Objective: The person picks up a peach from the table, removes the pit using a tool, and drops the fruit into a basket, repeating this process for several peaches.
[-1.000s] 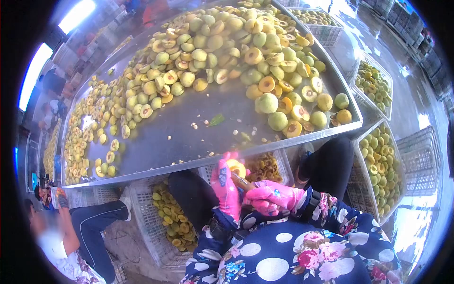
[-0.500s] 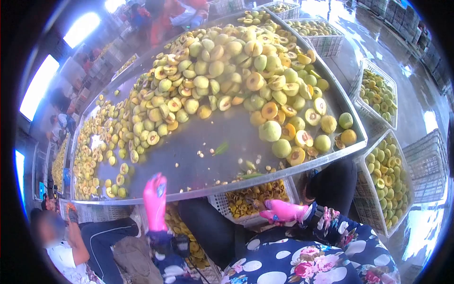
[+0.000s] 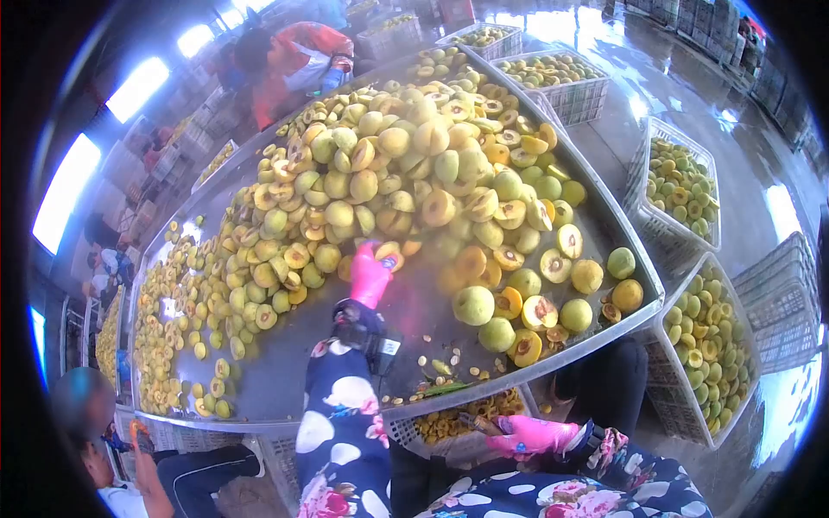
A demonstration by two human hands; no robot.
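My left hand [image 3: 370, 278], in a pink glove, reaches over the metal table to the near edge of the fruit pile. Its fingers are closed on a peach half [image 3: 391, 254] with a reddish-brown centre. Close by lies the heap of yellow-green peaches [image 3: 363, 186], many cut open. My right hand [image 3: 534, 436], also gloved in pink, is low in front of my body above a crate of cut fruit pieces [image 3: 471, 414]. It is closed around a thin, brownish thing [image 3: 480, 424] too blurred to name.
The metal table's raised rim [image 3: 553, 356] runs between me and the heap. Crates of peaches [image 3: 704, 345] stand on the right, with stacked crates [image 3: 781, 302] beyond. Another person [image 3: 142, 466] sits at left; a person in orange [image 3: 302, 56] bends at the far side.
My left hand has moved from the table's near edge forward and right to the heap, closing on a peach half. My right hand stays low, slightly lower in view. The view has shifted.
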